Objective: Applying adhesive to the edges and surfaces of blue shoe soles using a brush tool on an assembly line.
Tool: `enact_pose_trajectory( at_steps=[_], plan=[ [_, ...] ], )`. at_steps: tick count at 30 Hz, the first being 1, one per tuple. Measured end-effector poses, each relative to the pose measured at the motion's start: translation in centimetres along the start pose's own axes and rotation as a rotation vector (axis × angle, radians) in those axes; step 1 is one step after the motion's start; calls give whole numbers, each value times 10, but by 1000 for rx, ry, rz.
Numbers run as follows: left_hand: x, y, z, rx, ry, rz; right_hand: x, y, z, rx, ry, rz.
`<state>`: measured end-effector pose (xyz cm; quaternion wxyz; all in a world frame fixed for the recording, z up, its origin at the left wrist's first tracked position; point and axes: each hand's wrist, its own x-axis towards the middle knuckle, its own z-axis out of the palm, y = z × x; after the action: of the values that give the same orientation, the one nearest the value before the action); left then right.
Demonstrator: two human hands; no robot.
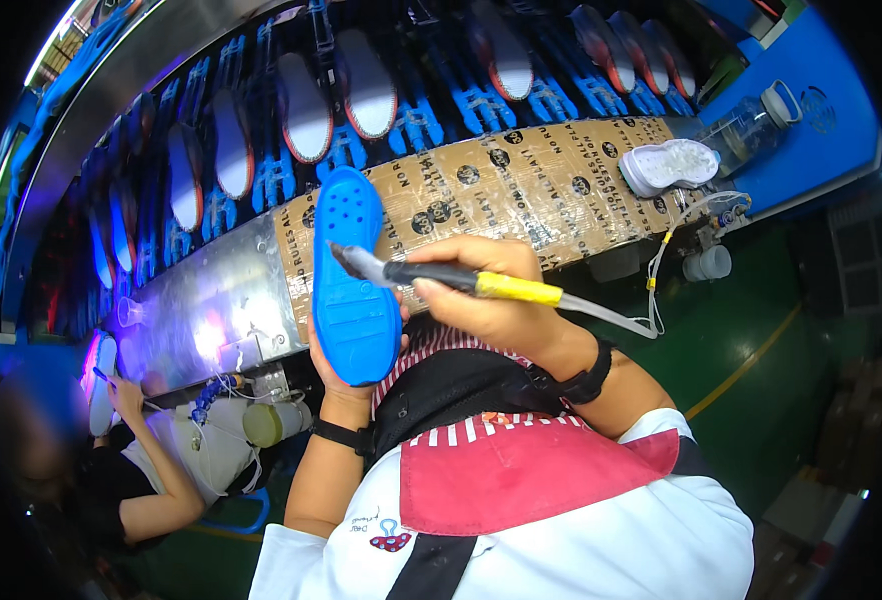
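Facing a long bench (166, 285), a person seen from above holds a blue shoe sole (349, 300) upright in front of the body, its broad face toward the camera. The left hand (333, 374) is wrapped around the lower part of the sole from behind, fingers showing at its left edge. Small holes dot the sole's top end, and shallow bars cross its lower half.

The right hand (491, 270) is closed around a brush (431, 276) with a black and yellow handle, gripping it rather like a pen. The bristles point left and lie over the sole's face (whether they touch it, I cannot tell). A pale, thin tube (616, 316) runs from the handle's end to the right.

Printed brown cardboard (531, 185) covers much of the bench behind the sole; bare metal shows to the left. At the cardboard's right end sit white soles (669, 166), just beside a clear jug (746, 135). Beyond the bench, a row of shoe parts (371, 95) with pale bottoms and reddish edges stands among blue clamps (416, 125). At lower left, a co-worker (176, 480) in a dark top holds a pale sole (103, 385).
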<state>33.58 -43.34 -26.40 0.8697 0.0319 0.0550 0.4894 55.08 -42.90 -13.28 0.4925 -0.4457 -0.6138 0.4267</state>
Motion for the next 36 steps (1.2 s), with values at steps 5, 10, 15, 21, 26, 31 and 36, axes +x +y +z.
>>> enact_pose_trajectory(
  at_steps=[5, 10, 15, 21, 26, 31, 36],
  plan=[
    [18, -6, 35, 261, 175, 217, 18, -7, 25, -151, 128, -432],
    [30, -18, 73, 164, -71, 243, 36, -18, 34, -476, 395, -567],
    [35, -23, 50, -67, 9, 259, 25, -14, 48, -596, 264, -580],
    [37, -15, 56, 317, -165, 161, 17, -11, 41, -363, 301, -670],
    [42, -20, 54, 122, 31, 158, 4, -13, 46, -464, 45, -665],
    [42, -16, 77, 143, -156, 87, 1, -14, 41, -159, 28, -668],
    [45, -10, 77, 215, -109, 171, -6, -3, 40, -315, -18, -669]
  ],
)
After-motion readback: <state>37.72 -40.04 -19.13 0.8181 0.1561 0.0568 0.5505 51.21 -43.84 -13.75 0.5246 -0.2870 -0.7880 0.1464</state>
